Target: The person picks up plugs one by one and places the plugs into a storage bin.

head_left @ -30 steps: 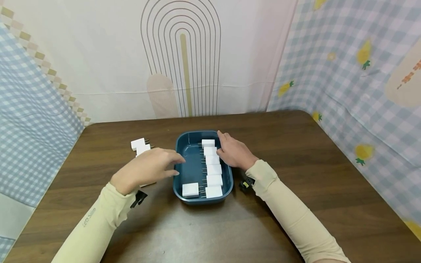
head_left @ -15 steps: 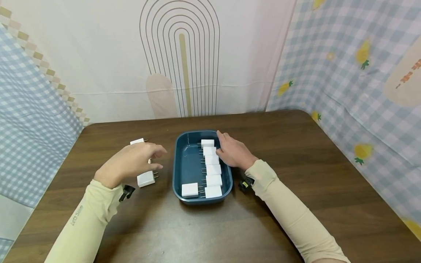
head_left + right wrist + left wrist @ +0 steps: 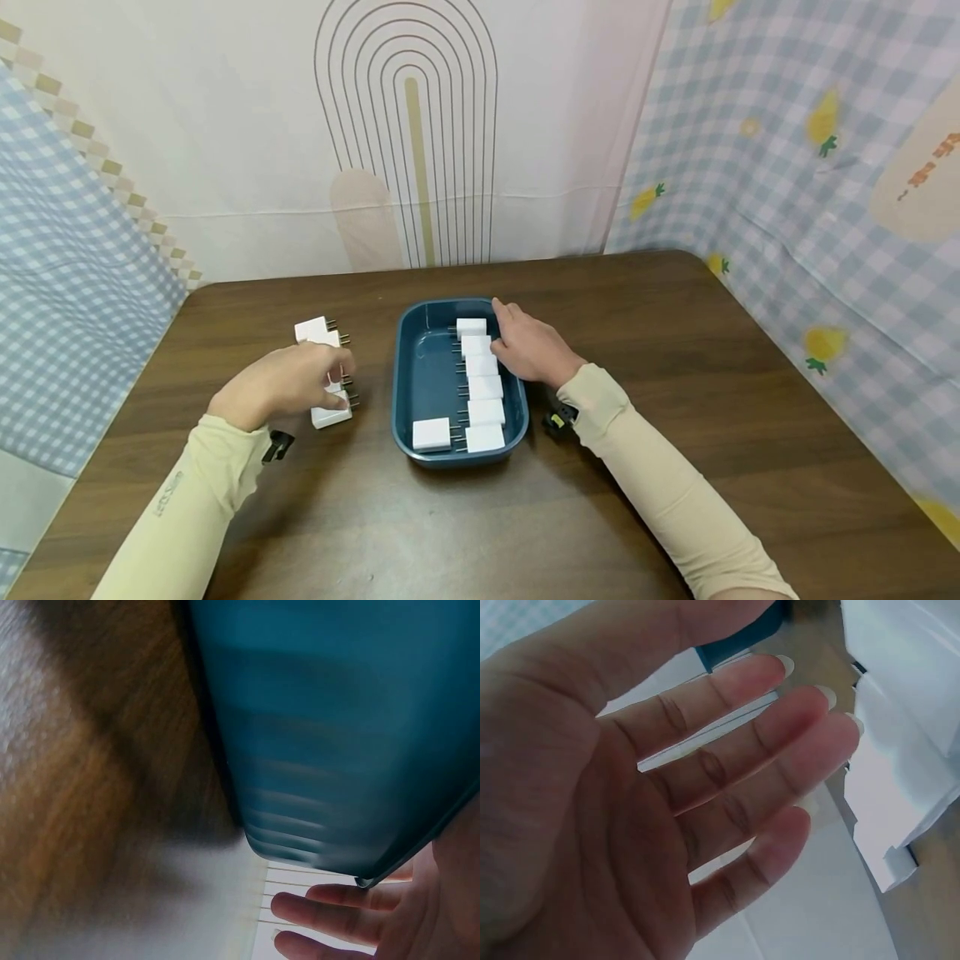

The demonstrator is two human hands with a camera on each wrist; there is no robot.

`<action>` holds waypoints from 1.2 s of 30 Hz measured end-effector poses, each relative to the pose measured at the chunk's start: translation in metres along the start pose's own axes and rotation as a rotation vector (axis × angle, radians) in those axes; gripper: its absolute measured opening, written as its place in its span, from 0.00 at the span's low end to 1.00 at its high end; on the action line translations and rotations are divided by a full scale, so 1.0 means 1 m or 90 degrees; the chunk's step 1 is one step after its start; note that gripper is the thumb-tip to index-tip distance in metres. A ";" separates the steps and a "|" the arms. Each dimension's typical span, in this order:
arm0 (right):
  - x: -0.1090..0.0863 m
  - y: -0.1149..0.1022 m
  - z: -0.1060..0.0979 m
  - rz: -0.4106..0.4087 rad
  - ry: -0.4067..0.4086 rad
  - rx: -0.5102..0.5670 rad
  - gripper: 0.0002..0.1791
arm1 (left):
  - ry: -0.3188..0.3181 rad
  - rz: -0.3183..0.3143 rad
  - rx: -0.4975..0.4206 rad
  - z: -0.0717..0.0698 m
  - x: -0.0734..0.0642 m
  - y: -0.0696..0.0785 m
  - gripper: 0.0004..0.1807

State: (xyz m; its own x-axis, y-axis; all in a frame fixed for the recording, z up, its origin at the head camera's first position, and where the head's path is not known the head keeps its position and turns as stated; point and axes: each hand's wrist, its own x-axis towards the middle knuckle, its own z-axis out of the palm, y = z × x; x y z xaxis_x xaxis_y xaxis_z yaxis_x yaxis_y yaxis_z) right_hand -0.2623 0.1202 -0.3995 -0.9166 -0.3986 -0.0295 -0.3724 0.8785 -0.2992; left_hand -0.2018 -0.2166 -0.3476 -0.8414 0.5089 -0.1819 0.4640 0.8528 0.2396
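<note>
My left hand (image 3: 288, 379) hovers over several white plug adapters (image 3: 331, 414) lined up on the table left of the tray, their metal prongs pointing right. Its fingers are loosely bent and hold nothing; in the left wrist view a gap shows between the fingertips and the white plug adapters (image 3: 900, 765). My right hand (image 3: 536, 346) rests on the far right rim of the blue tray (image 3: 399, 375), thumb over the inside, fingers reaching loosely past the wall (image 3: 322, 735). Inside, a column of white plug adapters (image 3: 485, 387) lines the right side, and one adapter (image 3: 431, 435) lies at the near left.
The brown wooden table (image 3: 675, 375) carries the tray near its middle. A pale patterned cloth (image 3: 555, 125) hangs behind the far edge. Checked cloths (image 3: 787, 192) hang at both sides.
My left hand has moved left from above the tray's edge to the plug adapters on the table, and its fingers have bent somewhat. My right hand stays on the rim.
</note>
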 end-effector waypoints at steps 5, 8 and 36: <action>0.000 0.000 0.000 0.002 0.000 0.002 0.38 | -0.028 -0.029 0.009 0.001 0.000 -0.001 0.18; 0.001 0.000 0.000 0.001 0.001 0.001 0.38 | -0.036 -0.031 0.005 0.002 0.001 -0.002 0.18; -0.001 -0.001 -0.001 0.008 -0.009 0.001 0.39 | -0.041 -0.051 0.011 0.010 0.000 -0.001 0.19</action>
State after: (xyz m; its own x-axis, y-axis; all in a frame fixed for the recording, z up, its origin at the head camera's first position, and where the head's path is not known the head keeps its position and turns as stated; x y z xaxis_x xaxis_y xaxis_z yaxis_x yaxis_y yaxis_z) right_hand -0.2615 0.1200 -0.3980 -0.9189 -0.3916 -0.0473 -0.3607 0.8829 -0.3007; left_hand -0.1994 -0.2158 -0.3578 -0.8567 0.4447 -0.2615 0.4006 0.8928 0.2058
